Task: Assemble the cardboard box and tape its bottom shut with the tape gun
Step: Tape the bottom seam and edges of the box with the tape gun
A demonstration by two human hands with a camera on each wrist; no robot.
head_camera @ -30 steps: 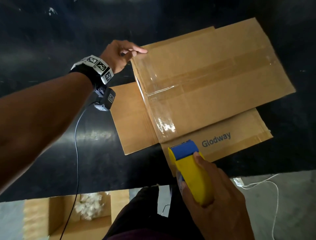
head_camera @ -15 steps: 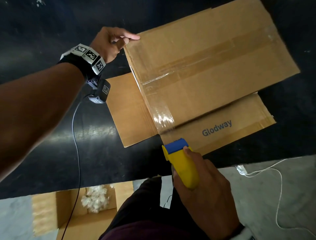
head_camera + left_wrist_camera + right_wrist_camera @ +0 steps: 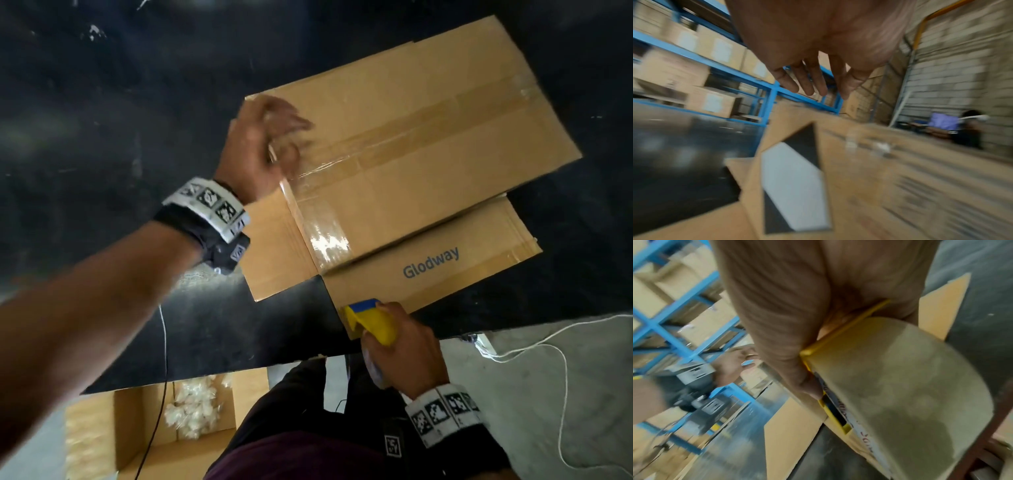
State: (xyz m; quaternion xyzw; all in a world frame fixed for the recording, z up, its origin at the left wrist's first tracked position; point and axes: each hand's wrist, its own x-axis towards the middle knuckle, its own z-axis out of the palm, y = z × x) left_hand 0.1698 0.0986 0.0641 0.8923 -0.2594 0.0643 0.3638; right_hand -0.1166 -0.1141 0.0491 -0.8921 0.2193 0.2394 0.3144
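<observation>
Brown cardboard box [image 3: 421, 150], bottom side up on black worktop [image 3: 102, 120], flaps closed; clear glossy tape strip [image 3: 325, 236] over the seam and down the near-left side. Two loose flaps flat on the worktop, one printed "Glodway" [image 3: 431, 262]. Left hand [image 3: 263, 144] over the box's left edge at the tape end, motion-blurred; fingers [image 3: 809, 81] straight and slightly spread in left wrist view, contact with the box not clear. Right hand [image 3: 404, 346] wrapped around yellow tape gun with blue front [image 3: 371, 318], at the near worktop edge just beside the "Glodway" flap, clear of the box top. Tape roll [image 3: 900, 386] filling right wrist view. Below the worktop: open cardboard carton [image 3: 144, 435] with white stuffing [image 3: 191, 407] on the floor, white cable [image 3: 548, 346] to the right.
</observation>
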